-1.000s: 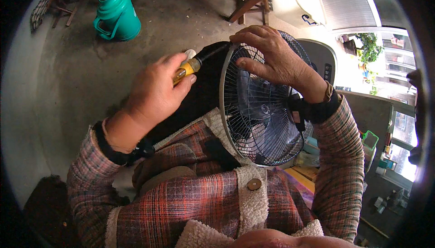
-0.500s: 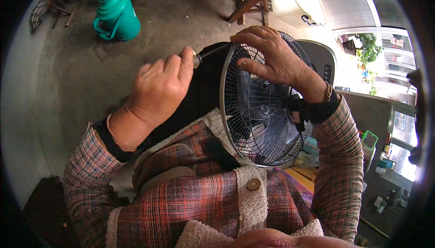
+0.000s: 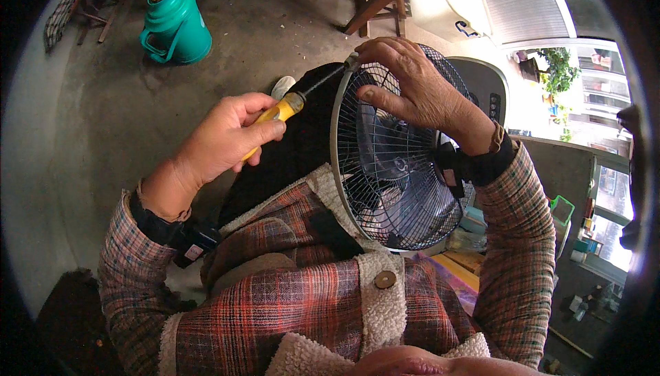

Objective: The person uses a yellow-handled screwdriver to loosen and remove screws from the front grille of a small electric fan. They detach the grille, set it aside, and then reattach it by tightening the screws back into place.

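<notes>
The left hand (image 3: pixel 223 135) is wrapped round a yellow-handled screwdriver (image 3: pixel 291 104), its shaft slanting to the fan (image 3: pixel 359 144) beneath the half-open right hand (image 3: pixel 421 82), whose fingers rest on the rim, seemingly for steadiness.

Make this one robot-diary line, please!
left hand: grips yellow-handled screwdriver | right hand: on fan grille | shaft: reaches toward grille rim | background: green thermos
</notes>
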Demonstrator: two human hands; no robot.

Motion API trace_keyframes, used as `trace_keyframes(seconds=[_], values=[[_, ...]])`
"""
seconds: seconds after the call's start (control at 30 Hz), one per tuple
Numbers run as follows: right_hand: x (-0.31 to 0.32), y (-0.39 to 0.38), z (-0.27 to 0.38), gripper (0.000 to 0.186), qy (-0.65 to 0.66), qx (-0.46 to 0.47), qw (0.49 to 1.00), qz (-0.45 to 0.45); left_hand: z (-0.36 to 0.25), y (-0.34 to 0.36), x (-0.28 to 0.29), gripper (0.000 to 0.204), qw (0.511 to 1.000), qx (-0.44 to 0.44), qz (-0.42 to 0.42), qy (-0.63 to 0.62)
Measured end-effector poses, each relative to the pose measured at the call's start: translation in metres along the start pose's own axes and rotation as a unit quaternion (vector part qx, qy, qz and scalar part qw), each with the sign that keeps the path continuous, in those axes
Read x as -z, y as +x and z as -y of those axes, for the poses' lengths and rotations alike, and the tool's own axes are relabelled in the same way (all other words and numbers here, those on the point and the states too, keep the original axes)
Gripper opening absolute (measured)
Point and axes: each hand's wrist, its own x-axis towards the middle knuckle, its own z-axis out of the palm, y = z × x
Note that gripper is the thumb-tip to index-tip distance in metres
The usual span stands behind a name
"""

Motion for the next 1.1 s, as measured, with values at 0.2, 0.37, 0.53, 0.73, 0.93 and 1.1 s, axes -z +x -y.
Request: trace_keyframes(seconds=[0.2,0.37,0.53,0.73,0.93,1.1], values=[[0.002,0.000,-0.003,0.059,0.016,-0.006,1.000,0.017,0.004,0.011,-0.008,0.030,0.999,0.003,-0.015,-0.052],[0.005,-0.001,-0.005,0.058,0.023,0.009,0.999,0.021,0.017,0.010,-0.027,0.037,0.550,-0.346,-0.273,0.710],[0.002,-0.004,-0.007,0.058,0.016,0.026,1.000,-0.004,0.014,0.013,-0.029,0.031,0.838,-0.330,-0.249,0.357],[-0.001,-0.006,-0.007,0.059,0.002,0.028,0.999,-0.022,0.007,0.013,-0.013,0.035,0.975,0.062,-0.030,-0.213],[0.001,-0.006,-0.008,0.059,0.021,0.026,0.999,-0.019,0.008,0.019,-0.018,0.034,0.981,-0.103,-0.080,0.142],[0.002,-0.006,-0.011,0.057,0.029,0.030,0.999,-0.012,0.015,0.015,-0.044,0.042,0.574,-0.275,-0.268,0.723]])
